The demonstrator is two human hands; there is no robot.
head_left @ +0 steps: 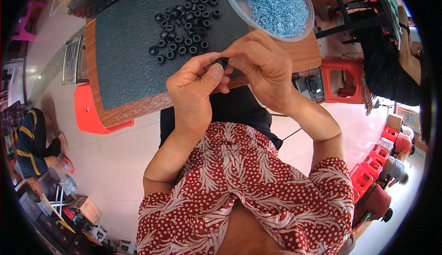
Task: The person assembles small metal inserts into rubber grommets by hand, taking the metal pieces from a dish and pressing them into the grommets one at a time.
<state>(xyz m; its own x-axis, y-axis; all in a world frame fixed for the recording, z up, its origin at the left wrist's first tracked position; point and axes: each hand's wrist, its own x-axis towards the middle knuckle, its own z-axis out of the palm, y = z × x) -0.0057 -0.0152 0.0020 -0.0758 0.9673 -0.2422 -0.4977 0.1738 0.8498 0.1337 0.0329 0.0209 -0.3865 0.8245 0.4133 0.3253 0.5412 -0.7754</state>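
Observation:
Over the near edge of the table, my left hand [195, 82] pinches a small round black piece [223, 62] between thumb and fingers. My right hand [262, 66] meets it from the right, its thumb and forefinger closed together right at the black piece. Whatever the right fingertips hold is too small or too hidden to tell. Beyond the hands, several loose black pieces [188, 26], round and hollow with a hole in one end, lie scattered on a dark textured mat [124, 52].
A clear round tub [301, 35] of small bluish see-through parts [281, 6] stands at the table's [306, 55] far right. Red stools [343, 78] flank the table. A clear bin [87, 2] sits far left. Another person [32, 140] is on the left, others on the right.

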